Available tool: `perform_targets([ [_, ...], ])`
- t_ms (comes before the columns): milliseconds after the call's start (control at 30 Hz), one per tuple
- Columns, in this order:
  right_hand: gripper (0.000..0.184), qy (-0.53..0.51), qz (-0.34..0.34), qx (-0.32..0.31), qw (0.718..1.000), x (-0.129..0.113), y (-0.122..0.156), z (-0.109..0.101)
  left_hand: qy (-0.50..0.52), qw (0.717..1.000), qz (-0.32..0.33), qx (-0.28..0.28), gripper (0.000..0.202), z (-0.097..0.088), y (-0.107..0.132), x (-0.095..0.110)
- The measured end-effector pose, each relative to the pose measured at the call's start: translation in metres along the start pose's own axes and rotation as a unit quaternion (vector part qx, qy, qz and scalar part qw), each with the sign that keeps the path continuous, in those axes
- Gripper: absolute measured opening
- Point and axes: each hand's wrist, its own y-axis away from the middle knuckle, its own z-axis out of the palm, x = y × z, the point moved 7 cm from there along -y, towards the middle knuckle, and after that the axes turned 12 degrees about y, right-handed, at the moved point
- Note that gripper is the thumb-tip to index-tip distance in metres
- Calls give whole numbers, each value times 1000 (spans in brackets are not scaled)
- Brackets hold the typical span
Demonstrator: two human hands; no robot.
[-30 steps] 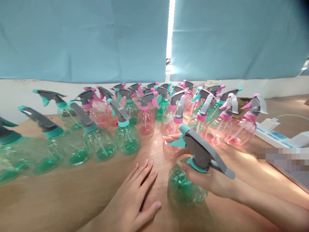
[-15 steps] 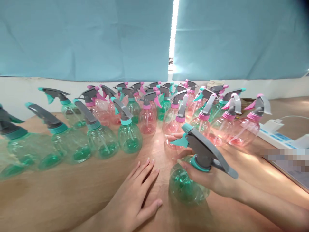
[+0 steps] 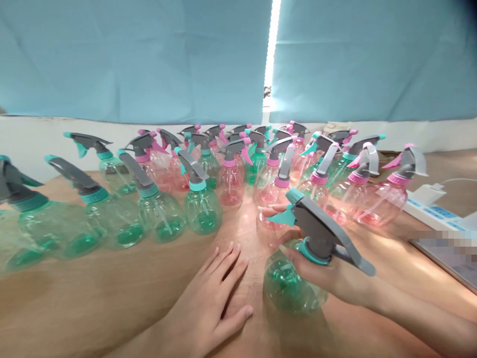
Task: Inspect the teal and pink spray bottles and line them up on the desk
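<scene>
My right hand is wrapped round the neck of a green spray bottle with a grey and teal trigger head. The bottle is tilted slightly, its head slanting down to the right; part of its neck is hidden by my fingers. My left hand lies flat on the wooden table, fingers stretched out, holding nothing. Beyond it stands another green spray bottle. Just past my right fingertips is a pink spray bottle, partly covered by them.
Several green bottles line the left side, and pink ones stand on the right. More of both colours crowd the back. A white power strip and a flat dark-edged device lie at the right. A blue sheet hangs behind.
The whole view has shifted slightly, so things sit a little further right. My right hand keeps its hold on the green spray bottle, and my left hand stays flat.
</scene>
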Motion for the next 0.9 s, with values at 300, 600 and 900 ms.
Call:
perform_targets([
  [300, 36, 20, 19, -5, 1000, 4, 2, -1, 0, 1000, -4, -9, 62, 2, 0, 0],
  [600, 27, 48, 36, -15, 998, 12, 8, 1, 5, 1000, 11, 6, 63, 3, 1, -2],
  [900, 21, 38, 34, 8, 999, 10, 8, -3, 3, 1000, -9, -10, 62, 0, -2, 3],
])
